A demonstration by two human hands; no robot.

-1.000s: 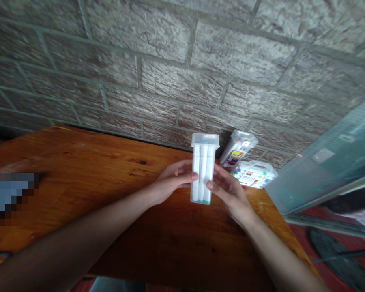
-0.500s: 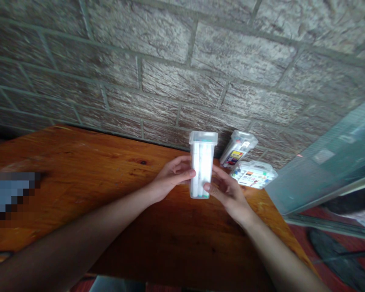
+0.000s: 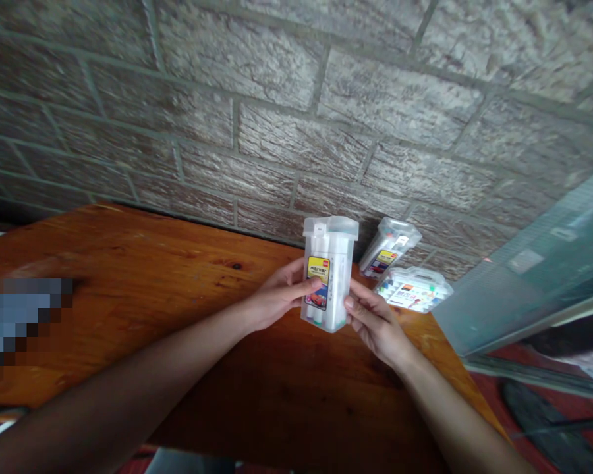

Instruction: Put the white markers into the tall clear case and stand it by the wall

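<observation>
Upright between my hands is a clear plastic marker case (image 3: pixel 337 276) with a translucent lid and white markers inside. A yellow and blue label with a red car faces me on its left part. My left hand (image 3: pixel 285 293) grips the case from the left, its thumb lying over the label. On the other side, my right hand (image 3: pixel 374 321) holds the lower right edge, thumb in front and fingers partly hidden behind. Both hands are closed on the case, above the wooden table (image 3: pixel 188 283).
A second marker case (image 3: pixel 386 249) leans by the brick wall (image 3: pixel 296 145) at the right. In front of it lies a clear carry case of pens (image 3: pixel 415 289). Glass panelling (image 3: pixel 518 257) stands beyond the table's right edge. A blurred-out dark object (image 3: pixel 20 319) is at far left.
The marker case has been turned in my hands, so its label and a wider side now show. My hands stay on either side of it.
</observation>
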